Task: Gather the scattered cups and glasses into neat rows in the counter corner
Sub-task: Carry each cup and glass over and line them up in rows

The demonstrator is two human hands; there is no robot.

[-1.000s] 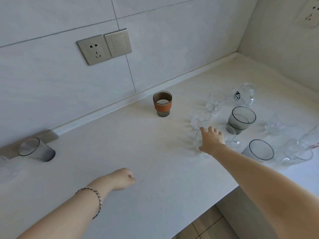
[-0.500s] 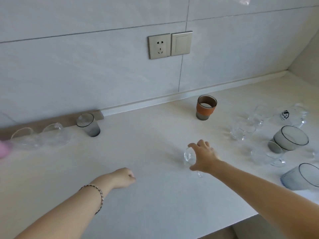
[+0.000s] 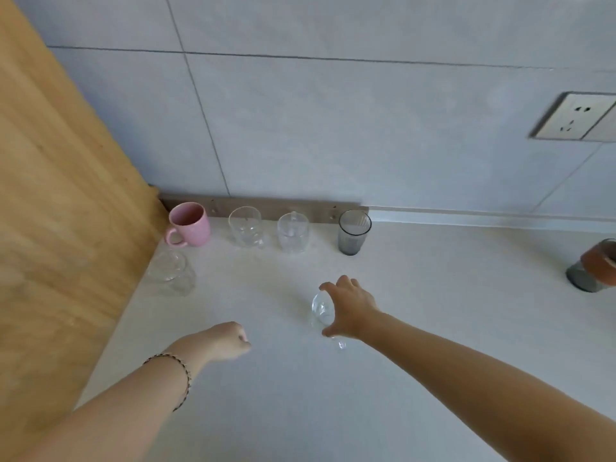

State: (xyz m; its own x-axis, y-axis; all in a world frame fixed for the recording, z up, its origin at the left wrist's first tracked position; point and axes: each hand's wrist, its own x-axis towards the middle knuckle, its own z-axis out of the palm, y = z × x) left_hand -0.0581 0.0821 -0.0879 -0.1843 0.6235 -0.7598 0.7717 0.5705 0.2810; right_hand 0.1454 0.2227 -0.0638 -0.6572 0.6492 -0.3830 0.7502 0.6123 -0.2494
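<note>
Right of the pink mug (image 3: 190,225), the right hand (image 3: 350,311) grips the probably light, fragile, slippery clear glass (image 3: 321,310) around its body; the left hand (image 3: 226,340) is fisted, empty.

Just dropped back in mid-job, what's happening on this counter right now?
A person is lining up cups in the corner. The right hand grips a small clear glass in front of the back row: pink mug, glass mug, clear cup, grey tumbler. A lone clear glass starts a second row before the pink mug. The left hand is fisted, holding nothing. A brown-banded cup stands far right.
</note>
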